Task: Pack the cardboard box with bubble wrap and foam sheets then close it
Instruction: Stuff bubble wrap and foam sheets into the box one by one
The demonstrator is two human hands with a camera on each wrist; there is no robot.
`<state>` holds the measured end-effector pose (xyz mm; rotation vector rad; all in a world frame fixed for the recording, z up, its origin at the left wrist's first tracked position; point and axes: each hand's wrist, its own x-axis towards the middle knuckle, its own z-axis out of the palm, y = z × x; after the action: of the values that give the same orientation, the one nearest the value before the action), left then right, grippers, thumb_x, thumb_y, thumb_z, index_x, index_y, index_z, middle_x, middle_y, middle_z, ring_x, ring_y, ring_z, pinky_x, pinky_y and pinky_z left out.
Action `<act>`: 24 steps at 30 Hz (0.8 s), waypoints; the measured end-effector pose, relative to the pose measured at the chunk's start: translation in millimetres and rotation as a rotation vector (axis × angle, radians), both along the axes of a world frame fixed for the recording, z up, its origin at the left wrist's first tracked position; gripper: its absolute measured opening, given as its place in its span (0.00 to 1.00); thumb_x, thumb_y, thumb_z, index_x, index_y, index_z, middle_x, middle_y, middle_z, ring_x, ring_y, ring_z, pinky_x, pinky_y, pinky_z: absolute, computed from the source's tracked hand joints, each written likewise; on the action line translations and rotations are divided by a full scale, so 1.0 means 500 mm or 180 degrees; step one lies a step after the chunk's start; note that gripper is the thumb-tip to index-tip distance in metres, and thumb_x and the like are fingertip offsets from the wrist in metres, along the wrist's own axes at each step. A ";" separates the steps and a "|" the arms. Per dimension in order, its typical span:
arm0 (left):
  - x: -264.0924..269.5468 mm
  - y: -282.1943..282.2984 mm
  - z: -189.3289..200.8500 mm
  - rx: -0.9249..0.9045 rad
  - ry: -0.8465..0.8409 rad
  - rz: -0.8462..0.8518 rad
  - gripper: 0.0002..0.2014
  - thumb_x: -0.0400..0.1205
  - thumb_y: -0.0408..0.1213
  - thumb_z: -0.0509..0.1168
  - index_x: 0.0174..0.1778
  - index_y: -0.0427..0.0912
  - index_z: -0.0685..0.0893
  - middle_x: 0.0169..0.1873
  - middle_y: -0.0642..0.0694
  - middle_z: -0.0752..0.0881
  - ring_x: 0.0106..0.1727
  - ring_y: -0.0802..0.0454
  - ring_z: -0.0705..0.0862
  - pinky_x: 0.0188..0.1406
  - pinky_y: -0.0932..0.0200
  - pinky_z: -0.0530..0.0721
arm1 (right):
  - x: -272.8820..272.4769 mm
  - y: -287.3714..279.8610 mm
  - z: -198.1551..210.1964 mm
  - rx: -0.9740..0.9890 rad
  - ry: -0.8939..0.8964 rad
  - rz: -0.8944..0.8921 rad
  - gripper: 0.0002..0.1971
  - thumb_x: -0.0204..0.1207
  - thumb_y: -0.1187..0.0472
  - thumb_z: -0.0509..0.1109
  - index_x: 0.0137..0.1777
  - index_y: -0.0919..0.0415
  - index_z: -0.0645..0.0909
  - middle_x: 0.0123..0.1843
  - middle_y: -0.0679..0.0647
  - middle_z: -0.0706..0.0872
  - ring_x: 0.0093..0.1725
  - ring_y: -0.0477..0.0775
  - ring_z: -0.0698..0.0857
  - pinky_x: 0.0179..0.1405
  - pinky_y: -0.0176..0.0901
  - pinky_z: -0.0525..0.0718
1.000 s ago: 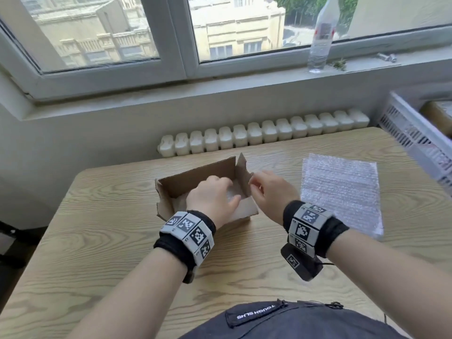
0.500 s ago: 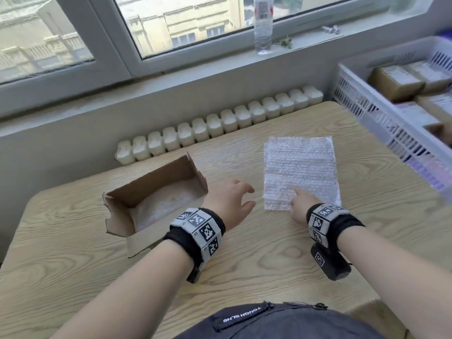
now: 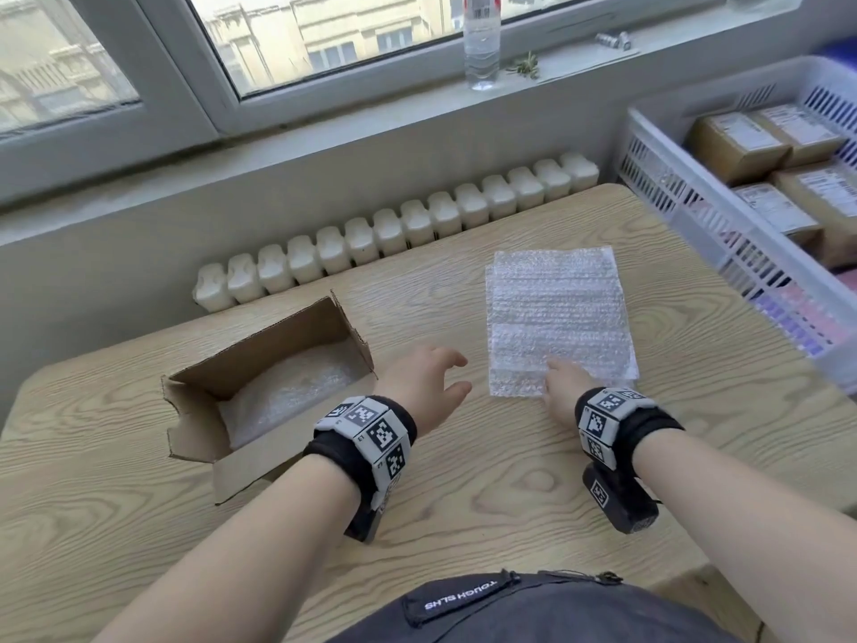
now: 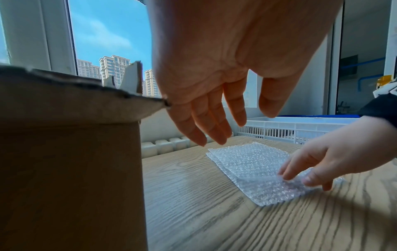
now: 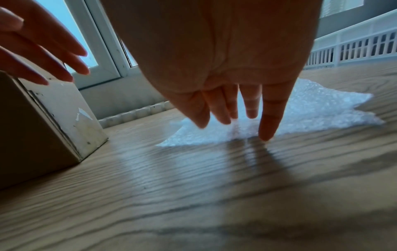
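Observation:
An open cardboard box [image 3: 259, 364] stands on the left of the wooden table [image 3: 487, 503], a layer of bubble wrap [image 3: 287, 392] lying in its bottom. To its right lies a flat stack of bubble wrap sheets [image 3: 556, 313]. My right hand [image 3: 559, 371] has its straight fingertips [image 4: 286, 176] on the stack's near edge, where the top sheet looks slightly raised. My left hand [image 3: 457, 374] hovers open between box and stack and holds nothing. The left wrist view shows the box wall [image 4: 68, 169] beside that hand [image 4: 240, 125]. In the right wrist view the fingers [image 5: 266, 134] point down at the sheets [image 5: 311, 108].
A white slatted crate [image 3: 686, 197] holding brown parcels [image 3: 742, 141] stands at the table's right edge. A radiator [image 3: 394, 229] runs along the table's far edge under the sill. A water bottle [image 3: 482, 44] stands on the sill.
Both hands have left the box. The right hand moved right onto the bubble wrap stack's near edge, and the left hand drew back to the right of the box. The head view swung right.

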<state>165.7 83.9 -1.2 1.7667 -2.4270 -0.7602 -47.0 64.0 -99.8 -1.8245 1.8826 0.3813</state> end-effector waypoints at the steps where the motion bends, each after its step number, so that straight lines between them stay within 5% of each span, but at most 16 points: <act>1: 0.000 0.000 0.002 -0.0001 0.0008 0.0000 0.18 0.82 0.49 0.62 0.67 0.50 0.77 0.64 0.50 0.80 0.64 0.53 0.79 0.63 0.56 0.76 | 0.000 0.000 0.006 -0.0182 -0.0103 -0.0121 0.16 0.81 0.67 0.58 0.66 0.66 0.77 0.80 0.57 0.64 0.71 0.60 0.75 0.60 0.44 0.76; 3: 0.001 -0.002 0.007 -0.0012 0.0026 0.0026 0.19 0.82 0.49 0.61 0.68 0.51 0.77 0.65 0.51 0.80 0.64 0.53 0.78 0.64 0.53 0.78 | 0.002 -0.004 0.033 -0.0652 -0.0395 -0.0486 0.19 0.81 0.70 0.56 0.72 0.68 0.71 0.76 0.57 0.71 0.65 0.59 0.80 0.53 0.42 0.76; 5: -0.001 -0.007 0.015 -0.0023 0.0071 0.0074 0.21 0.82 0.50 0.61 0.70 0.51 0.74 0.66 0.51 0.78 0.64 0.54 0.79 0.63 0.50 0.79 | 0.010 -0.011 0.084 -0.1264 -0.0650 -0.0616 0.19 0.81 0.72 0.56 0.72 0.71 0.71 0.75 0.59 0.72 0.64 0.59 0.80 0.61 0.44 0.77; 8: -0.007 -0.014 0.036 -0.0059 0.0402 0.0221 0.28 0.81 0.49 0.63 0.77 0.50 0.66 0.73 0.49 0.71 0.63 0.55 0.79 0.62 0.54 0.80 | 0.033 -0.023 0.180 -0.2104 -0.1032 -0.0452 0.16 0.83 0.68 0.56 0.66 0.73 0.77 0.69 0.62 0.78 0.62 0.61 0.81 0.64 0.45 0.76; 12: 0.002 -0.043 0.082 -0.0346 0.1060 0.0803 0.40 0.79 0.48 0.68 0.82 0.49 0.52 0.81 0.44 0.54 0.59 0.51 0.81 0.66 0.49 0.80 | 0.069 -0.031 0.301 -0.3014 -0.1471 -0.0016 0.12 0.79 0.67 0.63 0.54 0.71 0.86 0.55 0.63 0.88 0.52 0.62 0.86 0.57 0.48 0.83; 15: 0.034 -0.064 0.121 -0.0352 0.1554 0.1230 0.46 0.75 0.46 0.72 0.82 0.55 0.48 0.82 0.46 0.49 0.59 0.51 0.81 0.60 0.47 0.85 | 0.093 -0.034 0.368 -0.3324 -0.1809 0.0126 0.09 0.74 0.71 0.67 0.49 0.71 0.89 0.48 0.63 0.90 0.46 0.60 0.87 0.52 0.44 0.84; 19: 0.076 -0.064 0.157 -0.0042 0.2335 0.1439 0.42 0.76 0.36 0.73 0.81 0.53 0.55 0.80 0.46 0.60 0.70 0.50 0.73 0.42 0.53 0.90 | 0.123 -0.030 0.435 -0.3378 -0.2076 0.0285 0.10 0.72 0.74 0.67 0.47 0.68 0.89 0.48 0.59 0.90 0.43 0.46 0.82 0.51 0.32 0.79; 22: 0.099 -0.060 0.177 0.0062 0.2747 0.1644 0.24 0.79 0.32 0.69 0.71 0.38 0.71 0.60 0.40 0.80 0.54 0.48 0.85 0.44 0.53 0.89 | 0.143 -0.028 0.470 -0.3370 -0.2208 0.0319 0.10 0.73 0.73 0.67 0.47 0.67 0.89 0.48 0.59 0.90 0.44 0.49 0.84 0.54 0.35 0.82; 24: 0.114 -0.052 0.189 0.0025 0.2994 0.1735 0.13 0.81 0.30 0.66 0.61 0.33 0.77 0.48 0.41 0.84 0.43 0.53 0.87 0.44 0.57 0.87 | 0.156 -0.031 0.478 -0.3368 -0.2013 0.0331 0.10 0.74 0.71 0.67 0.52 0.67 0.88 0.57 0.60 0.87 0.56 0.54 0.84 0.64 0.43 0.81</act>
<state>222.6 58.0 93.5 1.4503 -1.2761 -1.1529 31.0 48.6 139.3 -2.2337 1.5875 -1.2503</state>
